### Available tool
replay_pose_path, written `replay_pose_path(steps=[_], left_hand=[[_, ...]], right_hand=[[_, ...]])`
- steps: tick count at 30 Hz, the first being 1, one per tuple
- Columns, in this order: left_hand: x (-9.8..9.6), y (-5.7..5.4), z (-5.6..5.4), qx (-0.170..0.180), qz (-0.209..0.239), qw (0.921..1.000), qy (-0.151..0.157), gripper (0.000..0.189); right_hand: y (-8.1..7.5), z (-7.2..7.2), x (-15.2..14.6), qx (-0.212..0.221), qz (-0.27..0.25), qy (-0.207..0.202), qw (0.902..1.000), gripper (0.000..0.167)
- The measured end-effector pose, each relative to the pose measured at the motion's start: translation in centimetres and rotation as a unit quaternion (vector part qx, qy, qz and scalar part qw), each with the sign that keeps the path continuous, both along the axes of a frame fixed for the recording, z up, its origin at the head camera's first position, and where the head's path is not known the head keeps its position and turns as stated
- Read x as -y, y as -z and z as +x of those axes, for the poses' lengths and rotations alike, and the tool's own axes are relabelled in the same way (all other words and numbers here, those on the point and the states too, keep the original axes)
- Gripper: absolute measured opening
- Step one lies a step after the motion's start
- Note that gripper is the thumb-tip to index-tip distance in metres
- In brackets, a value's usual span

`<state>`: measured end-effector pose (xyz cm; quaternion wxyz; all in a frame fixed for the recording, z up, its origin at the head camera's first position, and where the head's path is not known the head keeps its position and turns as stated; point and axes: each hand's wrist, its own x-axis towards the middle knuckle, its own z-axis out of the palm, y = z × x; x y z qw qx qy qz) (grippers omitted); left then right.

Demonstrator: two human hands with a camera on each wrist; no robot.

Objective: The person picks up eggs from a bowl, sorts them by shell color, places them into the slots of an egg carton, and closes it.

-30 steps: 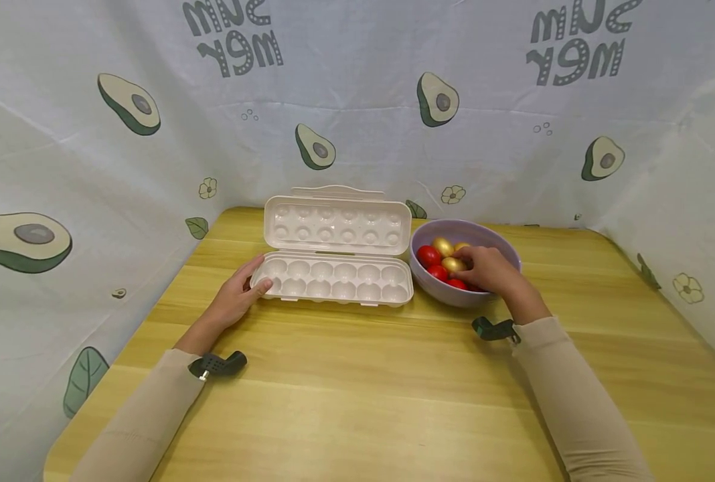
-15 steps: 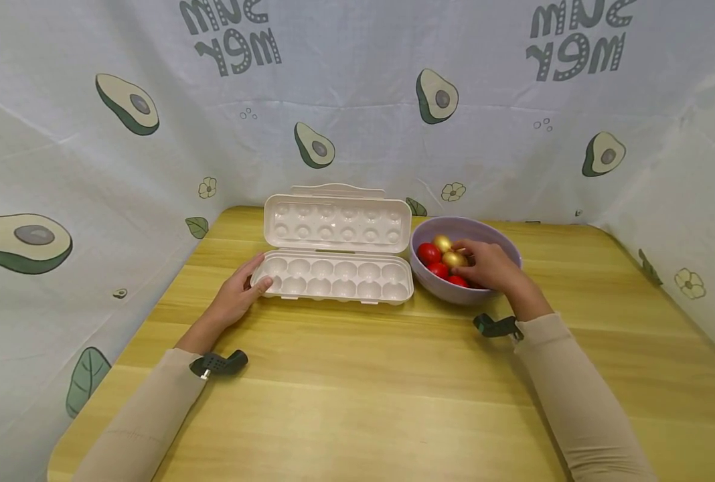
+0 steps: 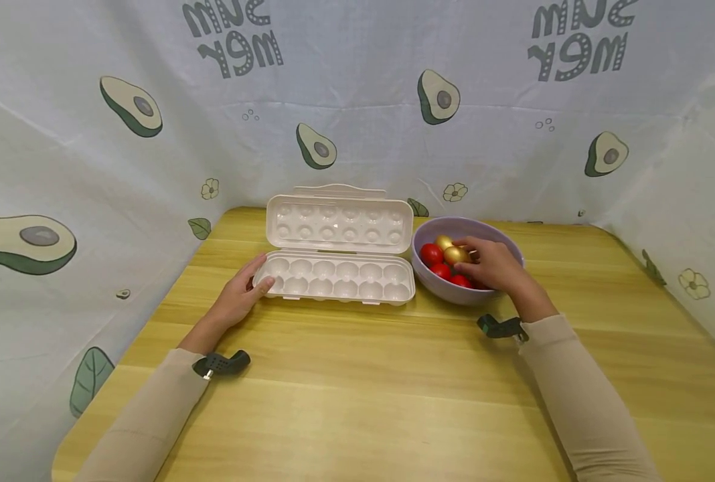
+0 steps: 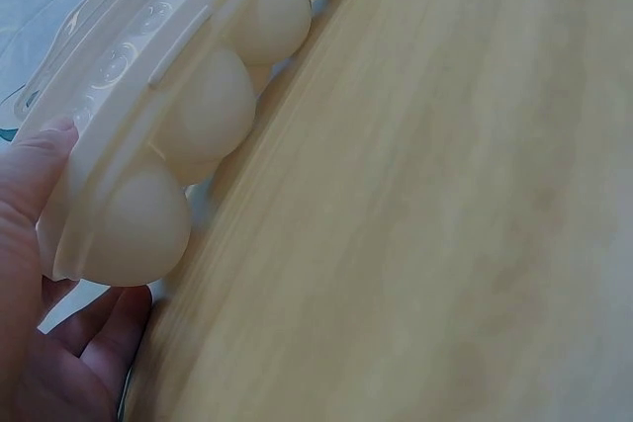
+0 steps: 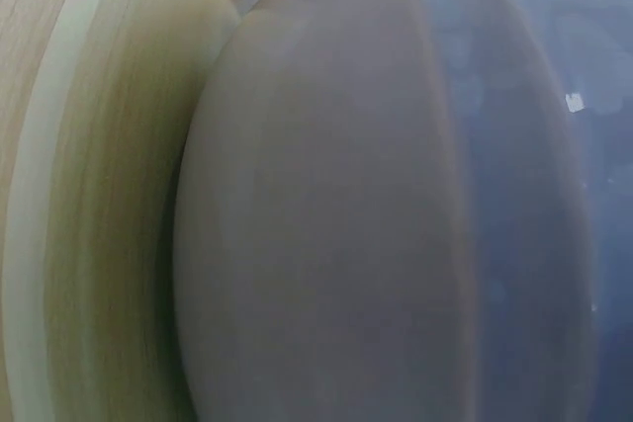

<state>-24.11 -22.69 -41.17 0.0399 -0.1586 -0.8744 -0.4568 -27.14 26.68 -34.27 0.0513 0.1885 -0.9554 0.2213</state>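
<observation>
My left hand (image 3: 240,294) holds the left end of an open cream plastic egg box (image 3: 335,276). In the left wrist view, its thumb (image 4: 40,165) lies on the rim and curled fingers (image 4: 104,343) reach beneath the rounded cups. The cups facing up hold no eggs. To the right, my right hand (image 3: 493,263) reaches into a purple bowl (image 3: 426,281) and pinches a gold egg (image 3: 456,255) between thumb and fingers. Several red eggs (image 3: 432,254) and another gold egg (image 3: 444,242) lie close by. The bowl's wall (image 5: 326,195) fills the right wrist view, where this hand does not show.
The egg box's lid (image 3: 339,224) leans back, with the hanging printed cloth (image 3: 381,134) behind it. Bowl and box stand side by side on a wooden table (image 3: 345,388). A dark wrist camera mount sits on each sleeve (image 3: 152,408).
My right hand and the gold egg have shifted slightly up and away within the bowl. The left hand stays at the egg box.
</observation>
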Motion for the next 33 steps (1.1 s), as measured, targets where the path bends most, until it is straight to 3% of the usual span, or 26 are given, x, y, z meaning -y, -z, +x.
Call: replay_pose_path(steps=[10, 16, 22, 29, 33], left_hand=[[0.0, 0.0, 0.1, 0.001, -0.009, 0.9999, 0.009, 0.063], [0.0, -0.1, 0.0, 0.005, -0.006, 0.9999, 0.012, 0.063], [-0.1, -0.4, 0.2, 0.004, 0.004, 0.9999, 0.012, 0.062], [-1.3, -3.4, 2.8, 0.013, 0.009, 0.9998, 0.015, 0.057], [-1.6, -3.8, 2.9, 0.016, 0.010, 0.9997, 0.017, 0.057]], right_hand=[[0.1, 0.0, -0.3, -0.006, -0.033, -0.003, 0.9994, 0.048], [-0.2, -0.1, -0.4, 0.022, -0.089, 0.007, 0.9958, 0.058], [-0.6, -0.1, 0.3, 0.045, -0.179, -0.004, 0.9827, 0.061], [-1.4, 0.9, 2.1, 0.099, -0.262, 0.012, 0.9599, 0.063], [-1.0, 0.6, 2.1, 0.112, -0.295, 0.021, 0.9486, 0.068]])
